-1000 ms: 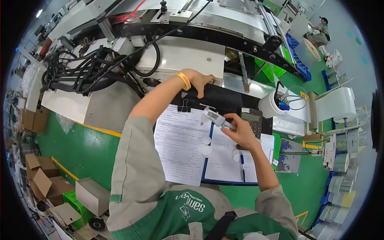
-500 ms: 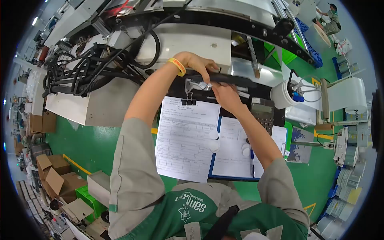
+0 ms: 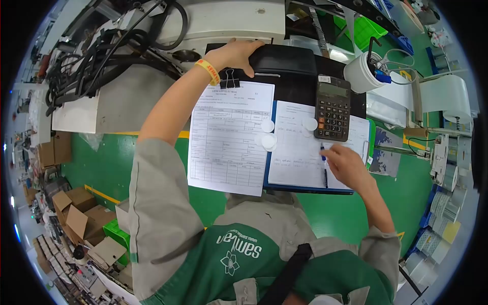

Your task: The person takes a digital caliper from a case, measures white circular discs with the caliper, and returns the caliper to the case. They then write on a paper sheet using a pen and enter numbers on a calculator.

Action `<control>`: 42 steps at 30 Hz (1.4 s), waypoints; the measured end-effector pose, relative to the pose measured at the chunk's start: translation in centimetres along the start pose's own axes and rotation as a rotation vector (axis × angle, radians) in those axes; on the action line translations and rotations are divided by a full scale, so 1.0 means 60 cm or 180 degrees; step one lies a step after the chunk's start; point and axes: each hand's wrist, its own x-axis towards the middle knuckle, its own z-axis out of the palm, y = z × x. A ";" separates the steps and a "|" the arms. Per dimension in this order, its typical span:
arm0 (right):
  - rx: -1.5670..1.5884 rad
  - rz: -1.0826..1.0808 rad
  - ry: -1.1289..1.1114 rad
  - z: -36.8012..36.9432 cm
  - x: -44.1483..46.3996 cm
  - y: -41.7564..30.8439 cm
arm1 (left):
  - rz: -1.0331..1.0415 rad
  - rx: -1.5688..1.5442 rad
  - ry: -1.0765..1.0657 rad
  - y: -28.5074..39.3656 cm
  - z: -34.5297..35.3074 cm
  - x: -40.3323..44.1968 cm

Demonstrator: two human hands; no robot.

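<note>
My left hand [image 3: 236,56], with a yellow band at the wrist, rests at the left end of a closed black case [image 3: 284,60], thumb and fingers apart. Beside it, a black binder clip [image 3: 230,79] sits at the top of a printed form [image 3: 226,137]. My right hand [image 3: 348,165] has its fingertips closed at the upper part of a blue pen [image 3: 325,174], which lies on a handwritten sheet [image 3: 292,170] on a blue clipboard. Above the pen is a calculator [image 3: 332,109]. White round discs [image 3: 268,141] lie on the papers. The caliper is out of sight.
A white bucket [image 3: 360,75] with tools stands right of the calculator. Black cables [image 3: 107,61] and machine housing [image 3: 223,20] are at the upper left and top. Cardboard boxes [image 3: 89,218] and a green crate [image 3: 117,234] are on the lower left; film rolls [image 3: 447,101] are at the right.
The caliper went from my right hand into the black case, which is now shut. My right hand has moved down to the pen. The view has shifted, and the other person is no longer seen.
</note>
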 end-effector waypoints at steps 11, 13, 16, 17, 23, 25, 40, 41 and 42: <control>-0.0610 -0.0746 0.0474 -0.024 -0.026 -0.051 | 0.0609 -0.0645 0.1752 0.076 0.022 -0.239; 0.0142 -0.0341 0.1246 -0.026 -0.032 -0.115 | 0.0510 -0.0970 0.1631 0.091 0.067 -0.333; 0.2695 0.0193 0.1985 0.076 -0.020 -0.202 | 0.0593 -0.1311 0.0831 0.102 0.161 -0.444; 0.2796 0.0488 0.1707 0.098 -0.002 -0.236 | 0.0686 -0.1281 0.0690 0.106 0.187 -0.471; 0.3422 0.1919 0.1874 0.243 0.115 -0.358 | 0.1055 -0.0920 0.0887 0.085 0.290 -0.508; 0.2987 0.2127 0.2338 0.276 0.126 -0.363 | 0.1011 -0.0807 0.1118 0.084 0.304 -0.502; 0.1393 0.1976 0.2542 0.283 0.119 -0.348 | 0.0678 -0.0508 0.1610 0.130 0.342 -0.475; 0.1286 0.1890 0.2568 0.287 0.120 -0.343 | 0.0666 -0.0447 0.1522 0.132 0.339 -0.475; 0.1268 0.1881 0.2518 0.288 0.119 -0.342 | 0.0637 -0.0465 0.1516 0.135 0.337 -0.475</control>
